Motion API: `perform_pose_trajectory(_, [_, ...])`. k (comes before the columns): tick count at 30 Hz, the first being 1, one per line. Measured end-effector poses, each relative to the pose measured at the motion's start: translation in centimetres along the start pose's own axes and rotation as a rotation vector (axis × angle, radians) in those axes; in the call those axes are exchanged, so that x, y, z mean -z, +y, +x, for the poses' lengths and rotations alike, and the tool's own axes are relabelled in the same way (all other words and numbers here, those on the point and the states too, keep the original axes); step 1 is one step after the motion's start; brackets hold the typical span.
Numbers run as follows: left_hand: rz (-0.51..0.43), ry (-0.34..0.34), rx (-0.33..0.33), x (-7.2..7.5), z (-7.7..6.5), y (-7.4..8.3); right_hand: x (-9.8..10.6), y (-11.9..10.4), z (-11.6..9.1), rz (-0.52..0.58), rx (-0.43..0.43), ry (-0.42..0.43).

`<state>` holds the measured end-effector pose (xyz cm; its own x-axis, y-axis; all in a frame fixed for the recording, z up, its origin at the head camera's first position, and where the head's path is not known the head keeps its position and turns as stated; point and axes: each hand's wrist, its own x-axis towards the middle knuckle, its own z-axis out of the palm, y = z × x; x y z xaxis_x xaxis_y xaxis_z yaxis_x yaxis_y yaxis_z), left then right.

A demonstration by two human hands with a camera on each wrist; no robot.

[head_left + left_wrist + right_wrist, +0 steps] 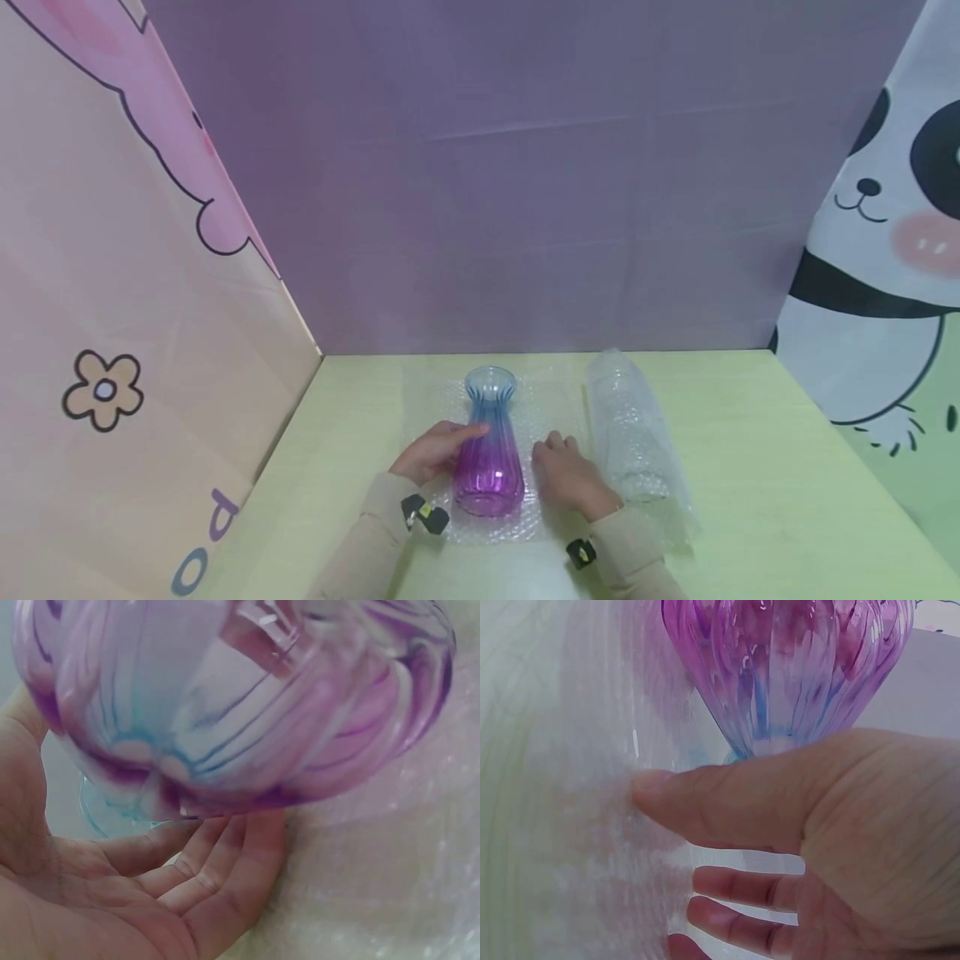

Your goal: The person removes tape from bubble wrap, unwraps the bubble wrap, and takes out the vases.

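A glass vase (491, 458), ribbed and fading from blue at the neck to purple at the base, lies on a flat bubble wrap sheet (551, 400) with its mouth toward the back wall. My left hand (435, 454) grips its left side, thumb over the glass; in the left wrist view the fingers (225, 877) curve beneath it. To the right of the vase, apart from it, my right hand (566, 475) rests on the sheet. Its thumb (720, 795) and fingertips touch the plastic in the right wrist view, fairly straight.
A bubble-wrapped bundle (630, 425) with a clear, vase-like shape inside lies just right of my right hand. The pale yellow table (757, 467) ends at a purple cloth backdrop (525, 208). Printed cloth panels stand at left and right.
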<state>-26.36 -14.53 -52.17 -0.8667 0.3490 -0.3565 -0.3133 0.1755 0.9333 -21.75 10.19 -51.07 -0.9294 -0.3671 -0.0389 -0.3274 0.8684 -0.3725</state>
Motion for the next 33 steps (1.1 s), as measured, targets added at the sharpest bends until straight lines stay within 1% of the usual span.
perform_pose_trajectory(6, [0.014,0.020,0.002,0.1,0.0,-0.2,0.1,-0.1,-0.1,0.005,0.001,0.001])
perform_pose_trajectory(13, [0.010,0.014,-0.008,0.0,-0.1,-0.3,-0.4,0.3,0.3,-0.005,0.007,-0.003])
perform_pose_trajectory(20, [-0.075,-0.017,-0.009,-0.3,-0.4,-0.1,-0.2,0.2,0.2,0.000,0.008,0.001])
perform_pose_trajectory(24, [-0.073,-0.019,-0.030,-0.3,-0.6,0.3,-0.2,0.1,0.1,-0.003,0.009,0.000])
perform_pose_trajectory(27, [-0.065,-0.005,-0.047,-0.3,-0.6,0.6,-0.2,0.1,0.1,-0.001,0.009,-0.001])
perform_pose_trajectory(33, [-0.065,0.044,-0.053,-0.2,-0.6,0.9,-0.3,0.3,0.2,-0.003,0.012,0.002])
